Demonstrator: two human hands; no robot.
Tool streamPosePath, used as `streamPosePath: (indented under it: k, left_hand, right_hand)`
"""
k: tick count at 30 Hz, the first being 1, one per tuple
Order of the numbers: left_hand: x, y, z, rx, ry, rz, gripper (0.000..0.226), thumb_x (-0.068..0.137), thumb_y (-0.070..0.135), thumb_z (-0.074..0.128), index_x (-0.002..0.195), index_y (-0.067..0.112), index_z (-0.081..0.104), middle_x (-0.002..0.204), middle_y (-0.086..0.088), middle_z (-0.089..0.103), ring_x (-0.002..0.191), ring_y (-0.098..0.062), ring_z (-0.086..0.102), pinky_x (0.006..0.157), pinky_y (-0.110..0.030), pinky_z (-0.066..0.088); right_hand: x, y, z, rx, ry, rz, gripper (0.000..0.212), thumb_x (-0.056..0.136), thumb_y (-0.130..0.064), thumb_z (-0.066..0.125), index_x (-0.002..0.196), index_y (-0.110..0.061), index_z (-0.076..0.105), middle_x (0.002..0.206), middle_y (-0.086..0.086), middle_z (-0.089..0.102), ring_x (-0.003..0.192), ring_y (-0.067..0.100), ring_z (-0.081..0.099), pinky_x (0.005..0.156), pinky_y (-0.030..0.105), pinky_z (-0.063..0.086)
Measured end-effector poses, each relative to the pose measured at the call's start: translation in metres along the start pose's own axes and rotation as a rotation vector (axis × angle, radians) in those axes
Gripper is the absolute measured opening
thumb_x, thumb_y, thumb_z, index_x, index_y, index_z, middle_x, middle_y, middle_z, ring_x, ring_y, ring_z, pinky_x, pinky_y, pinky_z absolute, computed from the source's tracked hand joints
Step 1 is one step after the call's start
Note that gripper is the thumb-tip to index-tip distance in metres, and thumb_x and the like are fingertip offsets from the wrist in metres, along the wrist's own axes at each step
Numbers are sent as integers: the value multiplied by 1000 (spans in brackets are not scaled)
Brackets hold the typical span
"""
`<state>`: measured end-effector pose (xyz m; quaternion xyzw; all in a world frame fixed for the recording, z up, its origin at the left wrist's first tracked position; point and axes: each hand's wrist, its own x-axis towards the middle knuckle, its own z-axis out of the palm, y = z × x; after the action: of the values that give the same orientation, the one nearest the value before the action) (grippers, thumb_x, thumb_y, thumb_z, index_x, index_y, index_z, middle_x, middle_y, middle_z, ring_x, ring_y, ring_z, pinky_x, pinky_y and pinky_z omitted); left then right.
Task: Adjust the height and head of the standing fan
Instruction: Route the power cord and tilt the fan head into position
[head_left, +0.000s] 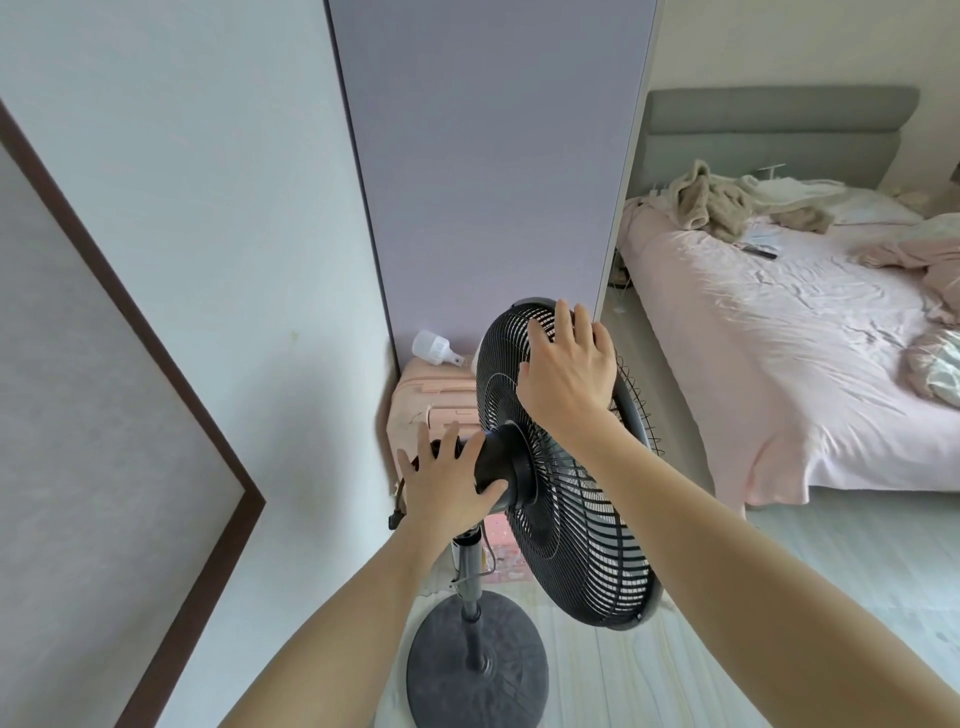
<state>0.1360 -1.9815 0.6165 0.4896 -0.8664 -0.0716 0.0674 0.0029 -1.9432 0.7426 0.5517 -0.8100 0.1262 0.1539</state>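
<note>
1. Both arms reach forward from the near edge, bare to the elbow, converging on one fan (566, 467) standing mid-frame against the far wall.
2. Left hand (447, 483) lies palm-down over the black motor housing (501, 467) behind the grille, fingers spread wide, thumb stretched right along the housing. It is pressed flat rather than wrapped; whether it truly grips cannot be told.
3. Right hand (569, 374) is laid on the upper back of the grille (576, 545), wrist bent, fingers splayed and reaching up to the top rim. Open and flat against the wires; no curl around them shows.
4. The head is tilted, its face turned away to the right and slightly down, so the rear cage is towards the camera.
5. One pole (474, 592) drops from the housing to one round dark base (478, 670) on the pale floor, near centre.
6. Count: two hands, one fan, one pole, one base.
7. Just behind the fan, far left of it, sits one pink box (431, 400) with one white bulb (434, 349) lying on top.
8. Far right, one bed (769, 332) with pink sheets, crumpled clothes heaped at its far end.
9. A tall lilac panel (488, 156) rises behind the fan.
</note>
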Motion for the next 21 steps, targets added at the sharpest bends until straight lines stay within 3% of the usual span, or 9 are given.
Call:
streamPosePath:
  k: [5, 8, 12, 13, 15, 16, 18, 20, 21]
  left_hand:
    - [3, -4, 6, 3, 62, 24, 68, 78, 63, 48, 138, 37, 30, 152, 2, 25, 140, -34, 15, 106, -57, 26]
    - [6, -6, 7, -29, 56, 62, 70, 77, 63, 53, 138, 38, 30, 150, 2, 27, 138, -32, 19, 105, -55, 29]
    - [7, -17, 3, -278, 37, 127, 91, 68, 52, 71, 143, 34, 24, 155, -6, 11, 141, -30, 15, 108, -52, 29]
    - [6, -23, 1, -380, 22, 120, 100, 64, 47, 76, 144, 30, 20, 155, -7, 11, 142, -27, 16, 109, -49, 30]
    - [-2, -33, 1, -554, 14, 86, 106, 54, 41, 80, 141, 29, 21, 144, 3, 31, 131, -19, 33, 101, -38, 37]
    - [-7, -35, 1, -643, 25, 73, 96, 51, 39, 79, 133, 39, 28, 130, 15, 44, 118, -9, 45, 91, -31, 42]
    - [-15, -36, 5, -732, 58, 42, 81, 54, 31, 79, 108, 68, 31, 106, 37, 49, 100, 12, 50, 76, -19, 43]
    - [-20, -37, 9, -783, 78, 8, 85, 63, 25, 79, 104, 77, 26, 105, 41, 44, 100, 9, 47, 78, -25, 46]
    - [-21, -38, 12, -813, 81, -9, 82, 68, 25, 77, 114, 72, 27, 111, 35, 44, 103, -1, 49, 78, -32, 48]
  right_hand:
    - [-4, 7, -7, -40, -71, -27, 56, 86, -28, 50, 138, -12, 33, 153, 18, 17, 142, 32, 12, 114, 44, 11]
    - [-27, 1, -4, 16, 8, -67, 57, 89, -26, 46, 141, -11, 29, 155, 18, 17, 145, 31, 7, 115, 50, -4]
    - [-89, -12, 29, 73, 91, -221, 57, 78, -8, 54, 134, 0, 42, 143, 21, 42, 137, 36, 31, 113, 50, 13]
    - [-103, -11, 39, 70, -10, -243, 60, 81, -7, 49, 138, 2, 34, 147, 23, 34, 140, 36, 25, 115, 48, 9]
    - [-122, -7, 65, 60, -270, -238, 65, 88, -7, 37, 145, 3, 6, 156, 23, 5, 145, 34, -1, 116, 43, -5]
    - [-126, -5, 75, 52, -352, -221, 69, 90, -7, 37, 145, 1, -4, 156, 21, -6, 144, 33, -9, 115, 42, -7]
    - [-128, -6, 91, 52, -405, -201, 78, 90, -8, 42, 144, -3, -14, 155, 19, -17, 143, 32, -17, 115, 41, -8]
    - [-125, -9, 101, 70, -417, -193, 83, 89, -8, 43, 142, -4, -20, 154, 17, -21, 142, 32, -21, 115, 41, -8]
    - [-124, -10, 104, 77, -417, -191, 84, 88, -7, 43, 142, -5, -22, 154, 15, -22, 141, 32, -22, 115, 41, -8]
